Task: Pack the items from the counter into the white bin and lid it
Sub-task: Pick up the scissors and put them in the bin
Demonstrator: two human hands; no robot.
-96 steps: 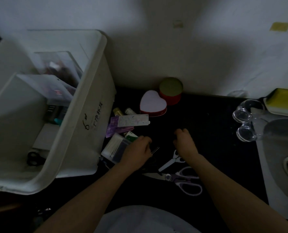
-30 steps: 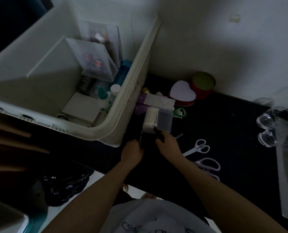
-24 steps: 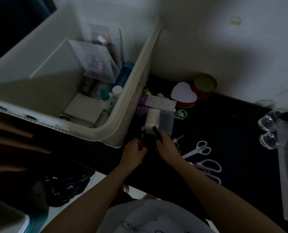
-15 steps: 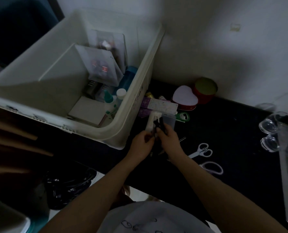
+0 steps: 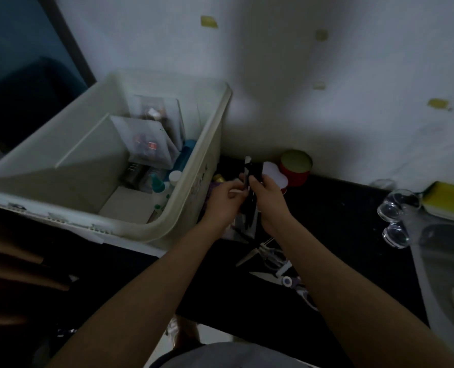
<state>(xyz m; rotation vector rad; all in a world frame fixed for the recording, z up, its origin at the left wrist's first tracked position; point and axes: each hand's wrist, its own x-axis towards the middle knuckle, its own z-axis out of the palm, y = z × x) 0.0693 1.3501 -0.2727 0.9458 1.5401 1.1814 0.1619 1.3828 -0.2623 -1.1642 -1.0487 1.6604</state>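
Dark slim items [image 5: 252, 181], centre frame, gripped by my left hand [image 5: 224, 201] and right hand [image 5: 269, 201]. White bin [image 5: 183, 221] sits left, lidless.

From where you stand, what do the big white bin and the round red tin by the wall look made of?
White bin: probably plastic, matte, with thin moulded walls and a rolled rim. Round red tin: possibly painted metal, faintly glossy side; too dim to be sure.

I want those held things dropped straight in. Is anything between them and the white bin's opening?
Nothing visible. Both hands, left and right, hold the dark bundle just right of the white bin. Only the bin's own rim lies between, and the bin has no lid on.
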